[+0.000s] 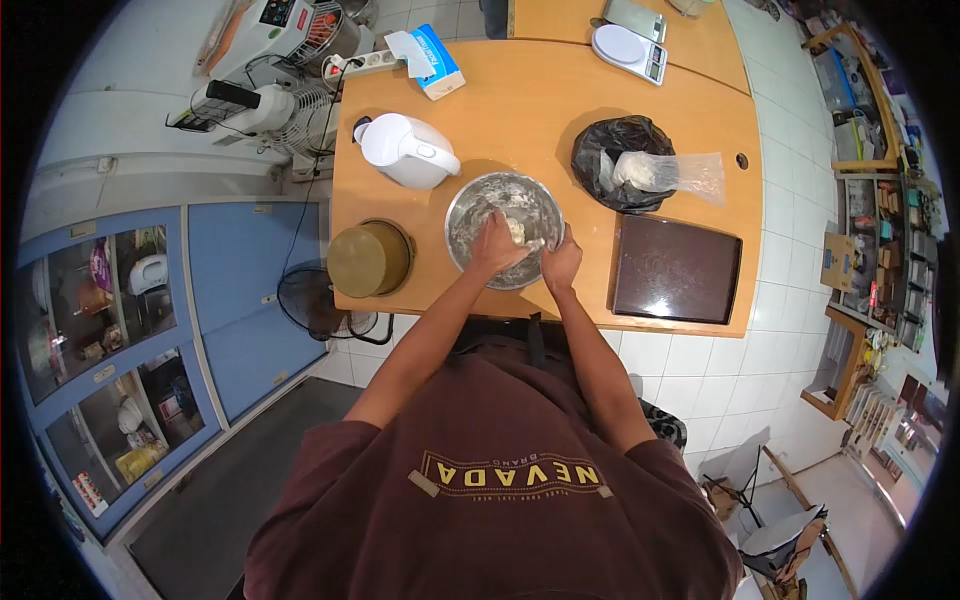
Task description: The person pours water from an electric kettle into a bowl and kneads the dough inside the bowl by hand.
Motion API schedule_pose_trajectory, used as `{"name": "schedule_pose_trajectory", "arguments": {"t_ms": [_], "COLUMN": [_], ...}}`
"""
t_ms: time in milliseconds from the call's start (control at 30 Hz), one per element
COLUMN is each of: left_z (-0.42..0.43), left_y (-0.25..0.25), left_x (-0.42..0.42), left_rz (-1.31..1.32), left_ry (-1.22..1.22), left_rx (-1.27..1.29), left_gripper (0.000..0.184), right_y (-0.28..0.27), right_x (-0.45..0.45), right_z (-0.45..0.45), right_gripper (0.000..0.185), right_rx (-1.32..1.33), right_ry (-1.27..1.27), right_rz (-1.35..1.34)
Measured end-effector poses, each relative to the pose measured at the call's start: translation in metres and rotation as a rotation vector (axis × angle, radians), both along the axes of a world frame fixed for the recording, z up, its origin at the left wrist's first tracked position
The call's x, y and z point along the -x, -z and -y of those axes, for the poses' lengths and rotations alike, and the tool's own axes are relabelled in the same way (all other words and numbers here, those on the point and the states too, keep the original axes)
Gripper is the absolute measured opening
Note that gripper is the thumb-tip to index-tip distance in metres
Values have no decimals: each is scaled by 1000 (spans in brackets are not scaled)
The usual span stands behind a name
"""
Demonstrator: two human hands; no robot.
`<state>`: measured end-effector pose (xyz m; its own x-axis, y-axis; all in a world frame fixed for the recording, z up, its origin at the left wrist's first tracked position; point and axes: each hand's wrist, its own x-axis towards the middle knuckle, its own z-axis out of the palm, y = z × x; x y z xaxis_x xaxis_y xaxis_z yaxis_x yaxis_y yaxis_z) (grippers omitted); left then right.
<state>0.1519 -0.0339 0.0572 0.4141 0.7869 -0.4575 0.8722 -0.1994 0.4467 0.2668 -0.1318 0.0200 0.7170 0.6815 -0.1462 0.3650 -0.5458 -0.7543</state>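
A round metal bowl [467, 207] with pale, floury residue on its inner wall stands near the front edge of the wooden table. Inside it, my left hand [495, 243] presses into a lump of pale dough [516, 230], its fingers curled against the lump and partly hidden. My right hand [562, 262] is closed on the right rim of the bowl. To the right of the bowl, a black plastic bag [620, 135] lies open around a clear bag of white powder [637, 171].
The wooden table [510, 110] also carries a white kettle [408, 150], an olive container [368, 260], a dark tray [677, 270], a tissue pack [437, 66] and a white scale [625, 50]. A black wire basket [312, 300] is left of the table.
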Motion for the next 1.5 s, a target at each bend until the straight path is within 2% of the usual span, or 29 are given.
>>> {"name": "schedule_pose_trajectory", "arguments": {"t_ms": [67,167,267,400,500,533,667,833,900,933,1067,1167,1300,1500], "left_z": [7,27,25,22,4,6,2,23,31,31,24,18,20,14], "left_y": [15,70,49,74,68,75,74,130,115,104,58,44,37,20], "left_x": [-3,3,-5,-13,-29,-31,-38,-36,-24,-21,6,18,30,43], "left_rz": [139,89,-32,-82,-97,-56,-19,231,249,256,335,302,158,142], "left_ry": [-160,-132,10,59,42,-4,-192,-488,-315,-232,121,232,375,461], "left_rx": [37,-227,-193,-303,-230,-306,-255,-295,-311,-319,-214,-89,-161,-109], "left_gripper": [97,90,86,82,81,81,80,77,77,77,80,79,79,80], "right_y": [-6,-4,2,5,11,11,11,-7,-5,-1,1,-3,4,18], "right_x": [1,0,2,3,9,8,8,9,7,4,-1,1,-1,-6], "right_z": [1,0,1,2,11,12,9,-2,2,5,9,7,9,11], "right_gripper": [47,47,48,53,54,54,46,45,45,45,42,44,51,60], "right_rx": [-15,-34,7,-31,25,44,-74,-77,-33,-108,-103,-62,-10,50], "right_ry": [-8,-25,-4,21,52,55,54,110,130,127,89,112,98,20], "right_rz": [3,-5,-44,15,-66,-99,-107,-60,-21,-50,17,36,88,75]}}
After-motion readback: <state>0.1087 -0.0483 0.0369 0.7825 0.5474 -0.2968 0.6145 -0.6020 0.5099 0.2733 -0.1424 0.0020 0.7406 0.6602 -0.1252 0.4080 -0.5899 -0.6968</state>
